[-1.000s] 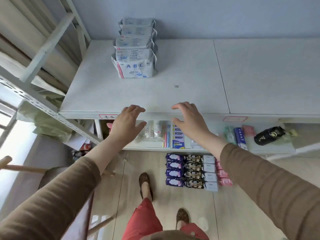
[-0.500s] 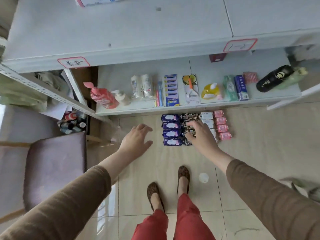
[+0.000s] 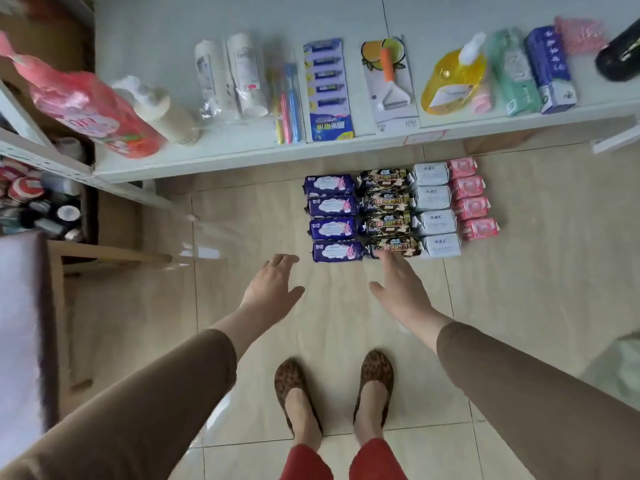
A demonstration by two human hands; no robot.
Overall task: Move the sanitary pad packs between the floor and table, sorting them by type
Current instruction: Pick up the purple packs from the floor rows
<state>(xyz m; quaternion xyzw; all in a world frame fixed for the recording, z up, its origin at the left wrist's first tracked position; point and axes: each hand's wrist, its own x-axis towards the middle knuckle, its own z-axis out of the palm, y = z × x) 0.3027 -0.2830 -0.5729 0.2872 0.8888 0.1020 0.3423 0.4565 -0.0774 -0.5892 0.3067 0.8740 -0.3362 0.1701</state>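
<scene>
On the tiled floor lie sanitary pad packs in columns by type: purple packs point(image 3: 332, 218), black-and-gold packs point(image 3: 386, 213), pale grey ABC packs point(image 3: 434, 209) and small pink packs point(image 3: 471, 199). My left hand point(image 3: 273, 285) hovers open just short of the nearest purple pack, holding nothing. My right hand point(image 3: 401, 285) is open too, its fingertips at the near edge of the closest black-and-gold pack. The table top is out of view.
A low white shelf point(image 3: 221, 157) behind the packs carries a pink refill bag point(image 3: 90, 112), tubes, toothbrushes, a peeler card and a yellow soap pouch point(image 3: 453, 81). A padded stool point(image 3: 20, 327) stands at the left. My feet point(image 3: 332, 386) are on the floor below my hands.
The view dropped from the table top to the floor. Both hands came down from the table edge; the right hand drew back from over the black packs to their near edge.
</scene>
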